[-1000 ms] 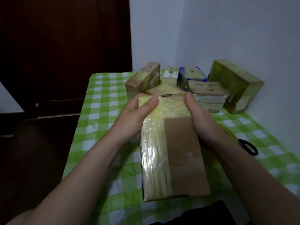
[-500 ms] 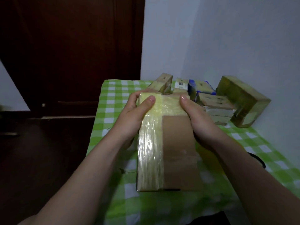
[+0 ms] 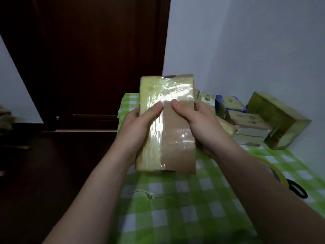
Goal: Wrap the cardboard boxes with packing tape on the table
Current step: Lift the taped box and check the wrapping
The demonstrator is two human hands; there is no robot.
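A brown cardboard box (image 3: 177,152) with shiny yellowish tape across its top and down its left side is held up, tilted toward me, above the green checked table (image 3: 175,208). My left hand (image 3: 139,127) grips its left edge, thumb lying on the taped face. My right hand (image 3: 198,124) grips the right edge, thumb on the bare cardboard. A yellow tape roll (image 3: 226,128) shows partly behind my right hand.
Several taped boxes (image 3: 276,118) stand at the table's far right against the wall, one with blue print (image 3: 228,104). Black-handled scissors (image 3: 297,189) lie at the right edge. A dark wooden door (image 3: 88,59) is beyond the table's left edge.
Both hands lifted the box off the table and tipped its face toward me; the thumbs slid from the top edge down toward the middle of the face. The view also swung upward.
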